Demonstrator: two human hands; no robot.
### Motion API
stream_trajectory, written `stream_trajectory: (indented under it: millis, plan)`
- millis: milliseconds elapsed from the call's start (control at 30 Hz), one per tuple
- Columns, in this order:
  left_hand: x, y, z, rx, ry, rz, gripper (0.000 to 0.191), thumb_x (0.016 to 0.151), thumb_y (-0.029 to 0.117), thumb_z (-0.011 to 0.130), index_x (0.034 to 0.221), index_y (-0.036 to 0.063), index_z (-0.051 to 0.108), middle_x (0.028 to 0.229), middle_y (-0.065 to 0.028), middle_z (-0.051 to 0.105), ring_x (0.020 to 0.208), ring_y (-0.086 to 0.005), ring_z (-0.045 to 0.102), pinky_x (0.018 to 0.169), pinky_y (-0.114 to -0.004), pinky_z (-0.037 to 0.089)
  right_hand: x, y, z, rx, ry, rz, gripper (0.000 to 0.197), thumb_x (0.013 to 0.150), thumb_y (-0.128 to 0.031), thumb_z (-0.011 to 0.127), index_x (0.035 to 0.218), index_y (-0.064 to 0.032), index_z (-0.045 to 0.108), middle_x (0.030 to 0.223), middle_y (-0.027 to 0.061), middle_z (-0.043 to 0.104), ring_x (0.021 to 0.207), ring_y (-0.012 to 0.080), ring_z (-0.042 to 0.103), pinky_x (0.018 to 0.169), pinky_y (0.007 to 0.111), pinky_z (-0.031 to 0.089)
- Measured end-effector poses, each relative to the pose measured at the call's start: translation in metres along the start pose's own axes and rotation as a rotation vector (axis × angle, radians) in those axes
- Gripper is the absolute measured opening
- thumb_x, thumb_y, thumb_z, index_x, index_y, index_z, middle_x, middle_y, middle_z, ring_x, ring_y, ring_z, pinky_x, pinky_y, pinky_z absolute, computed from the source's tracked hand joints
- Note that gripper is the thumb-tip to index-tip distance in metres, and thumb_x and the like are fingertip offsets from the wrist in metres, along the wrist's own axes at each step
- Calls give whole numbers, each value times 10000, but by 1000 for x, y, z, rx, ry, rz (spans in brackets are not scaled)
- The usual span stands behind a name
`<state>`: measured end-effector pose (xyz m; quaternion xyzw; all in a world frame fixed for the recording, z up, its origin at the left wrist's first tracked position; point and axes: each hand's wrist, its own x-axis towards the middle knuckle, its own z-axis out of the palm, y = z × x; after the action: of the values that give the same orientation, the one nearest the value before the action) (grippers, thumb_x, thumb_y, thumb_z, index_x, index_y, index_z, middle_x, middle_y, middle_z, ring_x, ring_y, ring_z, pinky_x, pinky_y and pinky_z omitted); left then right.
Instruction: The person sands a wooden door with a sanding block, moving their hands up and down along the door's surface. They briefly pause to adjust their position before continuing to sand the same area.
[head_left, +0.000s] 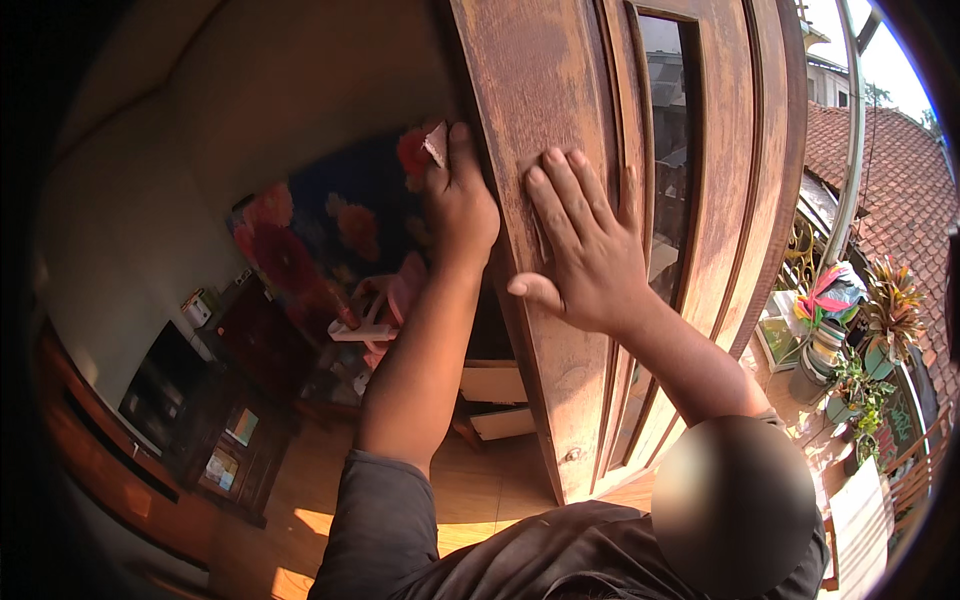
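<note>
A wooden door (536, 82) with worn, patchy brown finish and a narrow glass pane (667, 142) stands before me. My right hand (589, 232) lies flat on its face beside the pane, fingers spread and thumb out; the surface under the palm is hidden, and I cannot tell if a thin sheet lies there. At the door's left edge, my left hand (461, 199) is closed with the thumb up. A small folded piece of what looks like sandpaper (436, 145) sticks out between its thumb and fingers.
Inside at left are a dark television (161, 386), a wooden cabinet (244, 457), a pink plastic chair (390, 300) and a floral hanging (352, 217). Outside at right stand potted plants (892, 307), a bucket (814, 375) and a slatted wooden seat (915, 465). A blurred disc covers the lower right.
</note>
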<state>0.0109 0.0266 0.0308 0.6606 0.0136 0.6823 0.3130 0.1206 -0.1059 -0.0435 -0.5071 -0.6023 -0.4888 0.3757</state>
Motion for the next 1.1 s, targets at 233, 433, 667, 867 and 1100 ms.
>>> stream_trajectory:
  millis: [233, 433, 667, 867, 1100]
  plan:
    - [-3, 6, 0, 36, 54, -104, 506, 1137, 401, 468, 1369, -19, 629, 1282, -180, 718, 1194, -280, 673, 992, -372, 485, 196, 46, -14, -9, 332, 19, 928, 1029, -715, 387, 1617, 3, 357, 1685, 220, 349, 1600, 356, 257, 1292, 579, 131]
    - [-5, 16, 3, 16, 18, 36, 506, 1144, 394, 453, 1328, -34, 650, 1218, -182, 744, 1128, -284, 699, 969, -367, 496, -18, -20, -3, 79, -29, 102, 1059, 984, -843, 205, 1582, 2, 427, 1671, 196, 388, 1581, 361, 317, 1277, 663, -8]
    - [-6, 22, 5, -3, 23, -59, 506, 1156, 389, 432, 1323, -37, 647, 1207, -169, 744, 1092, -278, 704, 959, -377, 503, 28, 14, -14, -1, 70, -26, 970, 973, -810, 386, 1579, -56, 457, 1639, 164, 443, 1550, 329, 374, 1271, 653, 120]
    - [-8, 30, 7, 24, 73, -117, 475, 1163, 358, 435, 1323, -48, 623, 1202, -129, 728, 1102, -222, 671, 982, -358, 489, 194, 67, -12, -94, 343, 32, 880, 1053, -651, 402, 1612, 27, 348, 1692, 223, 335, 1603, 350, 250, 1298, 581, 140]
    - [-6, 30, 5, 90, 18, -28, 438, 1172, 312, 403, 1313, -48, 607, 1197, -139, 720, 1096, -249, 673, 971, -360, 489, -42, -7, -5, 107, 0, 137, 1037, 984, -839, 274, 1572, -2, 442, 1655, 209, 408, 1572, 394, 321, 1280, 648, 43]
